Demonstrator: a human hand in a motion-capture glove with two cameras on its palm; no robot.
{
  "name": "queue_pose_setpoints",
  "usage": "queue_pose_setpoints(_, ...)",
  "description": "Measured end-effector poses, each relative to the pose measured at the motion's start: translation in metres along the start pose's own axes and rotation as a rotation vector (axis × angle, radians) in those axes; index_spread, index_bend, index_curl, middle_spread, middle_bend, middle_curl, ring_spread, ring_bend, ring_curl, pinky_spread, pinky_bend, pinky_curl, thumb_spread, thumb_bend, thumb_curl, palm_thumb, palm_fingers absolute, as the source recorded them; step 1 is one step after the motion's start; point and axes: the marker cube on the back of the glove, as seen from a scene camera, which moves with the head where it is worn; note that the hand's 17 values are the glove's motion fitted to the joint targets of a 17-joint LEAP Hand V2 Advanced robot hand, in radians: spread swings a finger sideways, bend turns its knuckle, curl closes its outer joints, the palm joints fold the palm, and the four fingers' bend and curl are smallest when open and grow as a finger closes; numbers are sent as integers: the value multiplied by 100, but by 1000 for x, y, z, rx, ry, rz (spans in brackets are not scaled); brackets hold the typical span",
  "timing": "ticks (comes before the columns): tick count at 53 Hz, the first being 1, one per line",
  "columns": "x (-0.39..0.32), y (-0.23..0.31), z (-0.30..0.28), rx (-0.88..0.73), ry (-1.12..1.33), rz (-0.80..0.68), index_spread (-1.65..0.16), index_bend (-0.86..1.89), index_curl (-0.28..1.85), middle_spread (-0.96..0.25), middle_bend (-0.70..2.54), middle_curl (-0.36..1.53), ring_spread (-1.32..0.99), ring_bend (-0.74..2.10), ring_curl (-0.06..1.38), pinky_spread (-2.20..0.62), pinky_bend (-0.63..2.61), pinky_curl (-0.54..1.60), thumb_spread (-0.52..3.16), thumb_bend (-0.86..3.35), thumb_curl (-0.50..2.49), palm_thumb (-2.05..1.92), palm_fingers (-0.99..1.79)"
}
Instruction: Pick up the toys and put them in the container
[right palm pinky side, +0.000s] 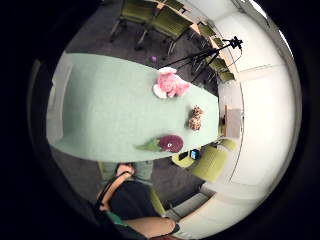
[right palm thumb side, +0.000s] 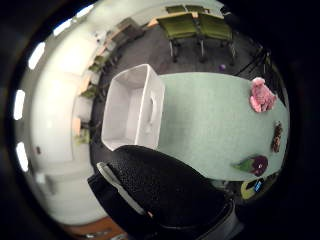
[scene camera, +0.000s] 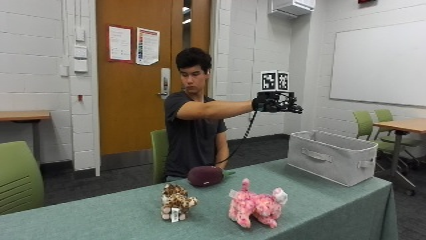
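Three toys lie on the desk (scene camera: 346, 200), and none has yet entered the container (scene camera: 333, 156), which stands at one end of the desktop with its open top facing up and nothing visible inside it. We see the gloved right hand (scene camera: 274, 102) raised on an outstretched arm, high above the desk and nearly over the container, well apart from every toy. We cannot tell from any view whether its fingers are straight or curled; nothing appears to be held in it. The maroon plush (scene camera: 205, 176) sits at the desk edge closest to the seated person. The pink plush (scene camera: 256, 206) and the small spotted brown plush (scene camera: 176, 201) lie further across the desk, side by side but apart. From the hand, all three toys lie downward and away from the container end, so we judge that the coming reach must travel down and along the desk. The maroon plush is likely the shortest reach. In the little-finger palm view its long axis, with a green part at one end, runs along the desk edge. We judge the task to be at its first pick.
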Motion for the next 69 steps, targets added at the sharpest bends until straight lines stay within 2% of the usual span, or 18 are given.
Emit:
queue_pose_setpoints(6, 4, 2, 1, 6, -6, -8, -14, 19, 10, -4, 23, 9, -14, 18, 4, -4, 42, 14, 63, -14, 0, -21, 14)
queue_pose_setpoints(13, 7, 8, -1, 15, 2, -22, -17, 19, 16, -5, 24, 14, -19, 19, 6, -5, 44, 18, 81, -14, 1, -21, 11)
queue_pose_setpoints(24, 44, 43, -16, 13, -16, -75, -20, 18, 22, -6, 24, 20, -24, 22, 11, -6, 44, 22, 91, -14, 2, -22, 8)
queue_pose_setpoints(34, 125, 89, -4, 72, -19, -56, -21, 18, 27, -6, 24, 25, -26, 24, 15, -6, 44, 25, 92, -14, 2, -22, 9)
queue_pose_setpoints(46, 215, 129, 79, 26, -3, 45, -22, 18, 31, -7, 24, 29, -27, 24, 18, -6, 44, 28, 89, -14, 4, -22, 10)
queue_pose_setpoints(59, 257, 149, 195, -145, -27, 98, -23, 19, 35, -7, 24, 32, -27, 20, 20, -5, 44, 30, 83, -14, 6, -22, 8)
queue_pose_setpoints(69, 271, 151, 233, -223, 2, 101, -25, 21, 39, -7, 19, 33, -25, 15, 19, -3, 51, 33, 74, -15, 9, -22, 3)
